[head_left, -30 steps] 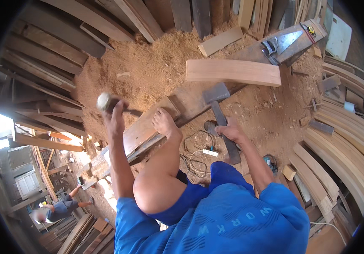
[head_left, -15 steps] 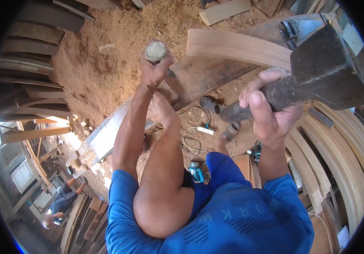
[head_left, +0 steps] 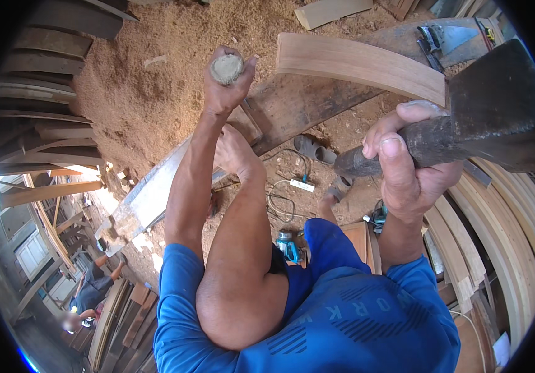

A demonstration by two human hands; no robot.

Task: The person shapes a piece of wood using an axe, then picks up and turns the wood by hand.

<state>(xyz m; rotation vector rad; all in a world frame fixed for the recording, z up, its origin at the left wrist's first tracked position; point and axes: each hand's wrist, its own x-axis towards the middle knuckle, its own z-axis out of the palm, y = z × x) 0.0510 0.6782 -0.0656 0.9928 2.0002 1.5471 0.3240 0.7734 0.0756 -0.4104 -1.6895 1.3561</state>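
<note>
My left hand is closed around an upright chisel handle. Only its round, pale, battered top shows; the blade is hidden beneath the fist. Below that hand, a wooden piece with a dark slot lies on the plank bench, and my bare foot presses beside it. In my right hand is a dark, heavy mallet, gripped by its thick handle. Its block head is raised close to the view at the right, apart from the chisel.
A curved board lies across the bench, with a handsaw beyond it. Wood shavings cover the floor. A teal power tool and a white power strip with cords lie below. Curved timbers are stacked right; another person sits far left.
The mallet and my right hand have shifted a little to the right, the head tilting slightly. My left hand with the chisel has risen slightly in view.
</note>
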